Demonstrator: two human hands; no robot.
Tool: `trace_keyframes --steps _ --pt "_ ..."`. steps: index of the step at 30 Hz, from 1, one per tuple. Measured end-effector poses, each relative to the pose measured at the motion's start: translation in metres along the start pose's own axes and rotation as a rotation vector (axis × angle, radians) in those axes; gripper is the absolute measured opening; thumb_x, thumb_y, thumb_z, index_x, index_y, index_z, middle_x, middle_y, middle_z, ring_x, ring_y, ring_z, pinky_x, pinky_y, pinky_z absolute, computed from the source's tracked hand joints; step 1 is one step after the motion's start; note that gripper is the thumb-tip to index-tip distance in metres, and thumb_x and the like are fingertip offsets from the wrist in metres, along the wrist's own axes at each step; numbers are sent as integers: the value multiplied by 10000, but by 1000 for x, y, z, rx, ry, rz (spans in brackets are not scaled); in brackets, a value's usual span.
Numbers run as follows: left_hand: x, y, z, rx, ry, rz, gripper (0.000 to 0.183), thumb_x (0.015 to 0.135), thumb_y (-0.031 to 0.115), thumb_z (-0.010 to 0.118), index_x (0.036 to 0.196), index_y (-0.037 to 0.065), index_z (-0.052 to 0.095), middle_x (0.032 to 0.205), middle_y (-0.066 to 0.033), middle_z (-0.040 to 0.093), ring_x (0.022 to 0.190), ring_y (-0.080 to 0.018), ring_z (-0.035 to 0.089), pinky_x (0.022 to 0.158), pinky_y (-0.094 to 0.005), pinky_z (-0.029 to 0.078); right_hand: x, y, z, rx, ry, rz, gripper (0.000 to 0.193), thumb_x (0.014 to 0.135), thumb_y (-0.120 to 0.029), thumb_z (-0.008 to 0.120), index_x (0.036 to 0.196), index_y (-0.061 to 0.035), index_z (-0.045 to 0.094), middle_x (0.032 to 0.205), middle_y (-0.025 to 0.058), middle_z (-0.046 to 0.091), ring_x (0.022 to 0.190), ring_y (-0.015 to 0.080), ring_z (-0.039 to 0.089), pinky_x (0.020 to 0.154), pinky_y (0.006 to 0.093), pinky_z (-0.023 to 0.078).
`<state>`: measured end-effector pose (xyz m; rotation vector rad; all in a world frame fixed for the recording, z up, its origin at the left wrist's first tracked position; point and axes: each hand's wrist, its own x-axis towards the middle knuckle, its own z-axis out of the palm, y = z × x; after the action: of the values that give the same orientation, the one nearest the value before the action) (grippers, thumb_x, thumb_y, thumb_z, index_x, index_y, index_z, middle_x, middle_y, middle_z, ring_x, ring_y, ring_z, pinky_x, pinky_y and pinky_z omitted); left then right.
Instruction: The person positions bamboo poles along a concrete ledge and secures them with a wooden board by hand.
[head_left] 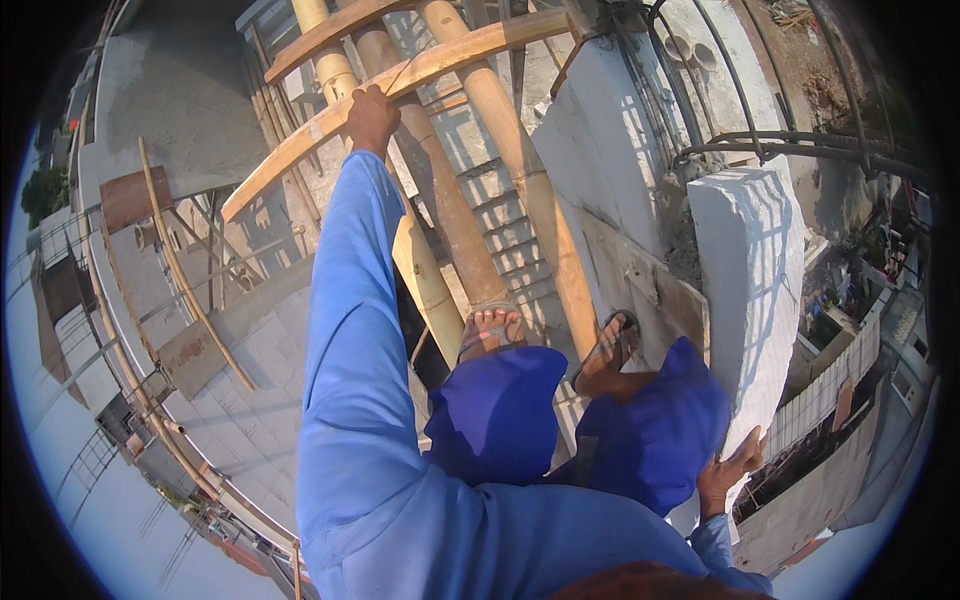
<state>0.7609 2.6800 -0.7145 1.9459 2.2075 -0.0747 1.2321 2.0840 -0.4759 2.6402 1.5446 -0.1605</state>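
Note:
With its fingers wrapped round the edge, my left hand (372,118) is shut on a long wooden plank (455,55) lying across several bamboo poles. The poles run away from me; one thick pole (440,180) passes just beside the hand, and another, the right bamboo pole (535,190), slants down toward my right foot. At the lower right my right hand (728,472) leans on the top of a white wall (745,280), fingers stretched over it and holding nothing. My sandalled feet (490,335) stand at the poles' near ends.
Below the poles, concrete steps (505,225) show through the gaps. A second plank (330,35) crosses farther off. Bent dark metal bars (780,140) stick out beyond the white wall. There is a drop on both sides, with a paved surface (250,350) lower on the left.

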Motion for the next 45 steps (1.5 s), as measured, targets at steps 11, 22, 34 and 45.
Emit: trace_keyframes --steps 11,22,34,45 --pt "70 -13 37 62 -15 151 321 801 206 570 1075 46 618 1158 -236 582 1038 -398 598 864 -457 488 4 -10 -6 10 56 36 949 809 -610 603 1458 -21 240 1433 276 217 1360 401 200 1097 482 182" --pt "93 -43 93 111 -109 237 318 892 291 482 1155 140 577 1154 -220 555 1033 -398 600 867 -469 491 0 -8 0 -133 124 61 889 831 -604 567 1447 -31 280 1464 207 312 1347 321 258 1103 431 172" --pt "-50 -75 53 250 -238 204 430 727 278 686 1055 34 552 958 -281 614 904 -402 642 765 -451 543 8 -21 -5 -52 162 57 886 780 -588 636 1431 -63 342 1444 192 342 1277 327 312 1086 435 217" --pt "-190 -101 59 211 -423 131 272 796 151 566 1033 23 526 1039 -323 537 841 -452 626 730 -474 531 11 -24 -5 -9 162 129 914 738 -618 667 1434 -109 363 1423 179 353 1252 322 331 1082 446 229"
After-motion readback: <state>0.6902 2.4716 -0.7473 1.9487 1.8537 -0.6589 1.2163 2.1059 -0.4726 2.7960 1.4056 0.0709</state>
